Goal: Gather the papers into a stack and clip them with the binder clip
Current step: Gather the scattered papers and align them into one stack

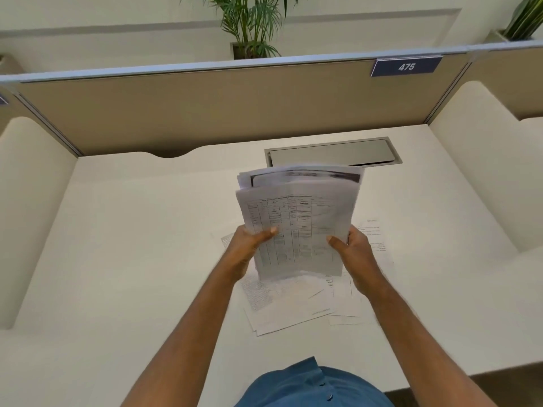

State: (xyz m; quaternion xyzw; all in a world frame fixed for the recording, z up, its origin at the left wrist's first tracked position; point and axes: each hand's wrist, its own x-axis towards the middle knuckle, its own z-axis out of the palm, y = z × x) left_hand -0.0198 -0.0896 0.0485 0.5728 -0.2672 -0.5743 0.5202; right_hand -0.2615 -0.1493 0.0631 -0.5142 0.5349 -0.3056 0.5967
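A bundle of printed papers (299, 218) is lifted above the white desk, its top sheet showing a table of text. My left hand (249, 248) grips the bundle's left edge with the thumb on top. My right hand (352, 248) grips its right edge the same way. The sheets in the bundle are uneven, with upper edges fanned out. Several loose papers (291, 306) lie overlapping on the desk beneath the bundle, one of them (374, 233) sticking out to the right. No binder clip is in view.
A grey metal cable hatch (335, 152) is set into the white desk (132, 245) behind the papers. A tan partition (205, 110) with a "475" label (407, 67) closes the back. Cream side panels stand at left and right.
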